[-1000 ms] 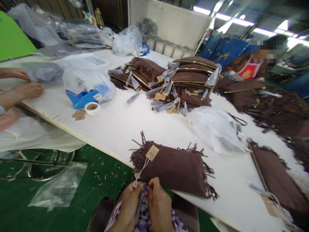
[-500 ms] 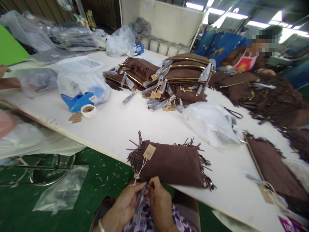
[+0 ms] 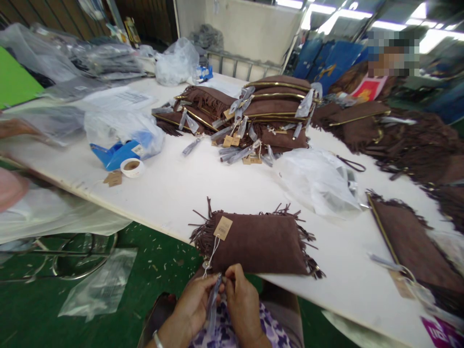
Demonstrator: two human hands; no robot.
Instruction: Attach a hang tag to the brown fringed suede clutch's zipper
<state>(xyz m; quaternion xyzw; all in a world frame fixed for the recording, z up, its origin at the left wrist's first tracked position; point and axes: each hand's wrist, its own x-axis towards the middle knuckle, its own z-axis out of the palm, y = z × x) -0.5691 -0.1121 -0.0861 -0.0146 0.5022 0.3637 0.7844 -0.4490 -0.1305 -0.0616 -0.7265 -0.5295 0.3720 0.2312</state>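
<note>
A brown fringed clutch bag (image 3: pixel 259 244) lies at the table's front edge, with a cardboard hang tag (image 3: pixel 223 227) on a white string at its left end. Just below it, my left hand (image 3: pixel 194 302) is closed on a wrist strap (image 3: pixel 213 299) sleeved in clear plastic, which hangs down over my lap. My right hand (image 3: pixel 241 299) pinches at the top of the same strap, beside the left fingertips. What exactly lies between the right fingertips is too small to make out.
Brown clutch bags (image 3: pixel 279 104) are stacked at the back, with more on the right. A plastic bag (image 3: pixel 315 181), a tape roll (image 3: pixel 132 167) and a blue tape dispenser (image 3: pixel 118 153) lie on the white table (image 3: pixel 174 188). A person (image 3: pixel 358 84) stands across it; another person's arm (image 3: pixel 18 128) reaches in left.
My hands stay at the strap with almost no movement. The view has shifted slightly. At the left, the other person's arm and the plastic bag by it have moved a little.
</note>
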